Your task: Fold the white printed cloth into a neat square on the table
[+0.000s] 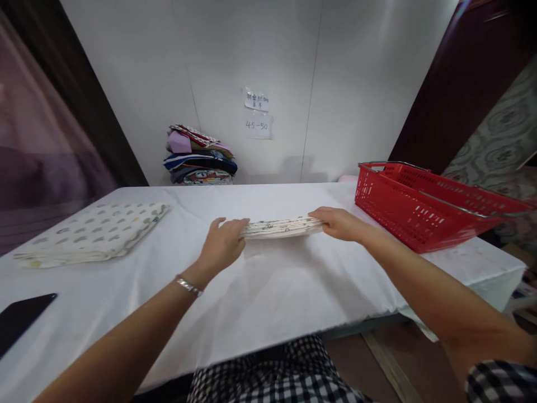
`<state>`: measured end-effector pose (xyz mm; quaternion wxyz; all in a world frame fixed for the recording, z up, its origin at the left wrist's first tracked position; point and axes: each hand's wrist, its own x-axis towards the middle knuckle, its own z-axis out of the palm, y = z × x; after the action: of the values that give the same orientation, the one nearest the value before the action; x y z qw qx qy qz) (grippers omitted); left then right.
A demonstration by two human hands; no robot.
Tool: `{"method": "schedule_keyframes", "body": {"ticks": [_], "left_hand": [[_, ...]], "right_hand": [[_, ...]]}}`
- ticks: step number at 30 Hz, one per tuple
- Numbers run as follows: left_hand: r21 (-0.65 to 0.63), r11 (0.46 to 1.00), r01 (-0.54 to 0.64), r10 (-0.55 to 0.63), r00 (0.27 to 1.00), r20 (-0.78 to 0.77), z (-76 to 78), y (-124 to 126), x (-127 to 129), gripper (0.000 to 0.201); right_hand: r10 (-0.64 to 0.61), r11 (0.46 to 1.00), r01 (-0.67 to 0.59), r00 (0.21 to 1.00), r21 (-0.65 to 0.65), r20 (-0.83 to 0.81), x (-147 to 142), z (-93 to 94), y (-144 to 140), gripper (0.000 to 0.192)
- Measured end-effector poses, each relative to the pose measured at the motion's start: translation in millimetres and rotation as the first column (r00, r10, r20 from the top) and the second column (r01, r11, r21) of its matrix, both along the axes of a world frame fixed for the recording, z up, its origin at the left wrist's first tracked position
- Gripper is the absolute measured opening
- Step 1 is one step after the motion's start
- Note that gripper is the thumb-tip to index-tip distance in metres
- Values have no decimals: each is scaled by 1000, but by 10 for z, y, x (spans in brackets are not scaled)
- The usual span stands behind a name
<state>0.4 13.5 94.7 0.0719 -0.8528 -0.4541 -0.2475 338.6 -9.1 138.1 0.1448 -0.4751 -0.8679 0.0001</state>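
Note:
Between my hands, a folded white cloth point(282, 227) with a small dark print is held above the table, its stacked layers facing me. My left hand point(224, 240) pinches its left end, and my right hand point(338, 223) grips the right end with thumb and fingers. A shadow lies on the white tablecloth point(289, 291) beneath it. To the left, another folded cloth point(100, 230), cream with grey heart-like shapes, rests flat on the table.
A red plastic basket point(390, 210) with metal handles stands at the table's right. A pile of folded fabrics point(201, 157) sits at the back left by the wall. A dark flat device, perhaps a phone point(25, 319), lies at the left edge. Paper notes point(257, 124) hang on the wall.

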Motion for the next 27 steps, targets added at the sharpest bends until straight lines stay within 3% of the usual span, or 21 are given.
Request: {"method": "schedule_keyframes", "body": {"ticks": [4,7,10,15,18,20,23,27], "left_hand": [[-104,993,46,-24,979,204,633,-64,-158,52],[-360,931,68,56,945,322,803,88,-235,52],[-548,823,148,96,915,391,570,435,-247,52],[-748,653,121,344,832,436,-263,970,-161,44],[-830,550,94,456,799,393,-569,1078,-138,43],[-834,539,117,456,792,406,-634,1093,-150,46],[-792,598,122,380,827,414,-642,1100,-181,49],[-758,651,23,351,877,329,-691,1110,-200,46]], "right_hand": [[-34,988,-22,935,-151,-354,97,403,-69,52],[-134,938,-68,832,-340,-538,136,397,122,49],[-240,870,-136,724,-475,-647,111,27,465,48],[-511,781,-6,569,-625,-644,-50,-837,932,36],[-580,752,47,520,-657,-627,-90,-1148,1044,36],[-563,762,35,526,-646,-637,-78,-1257,1066,39],[-552,779,57,536,-625,-639,-67,-1357,1053,37],[-562,807,176,523,-564,-641,-108,-1474,1029,29]]}}
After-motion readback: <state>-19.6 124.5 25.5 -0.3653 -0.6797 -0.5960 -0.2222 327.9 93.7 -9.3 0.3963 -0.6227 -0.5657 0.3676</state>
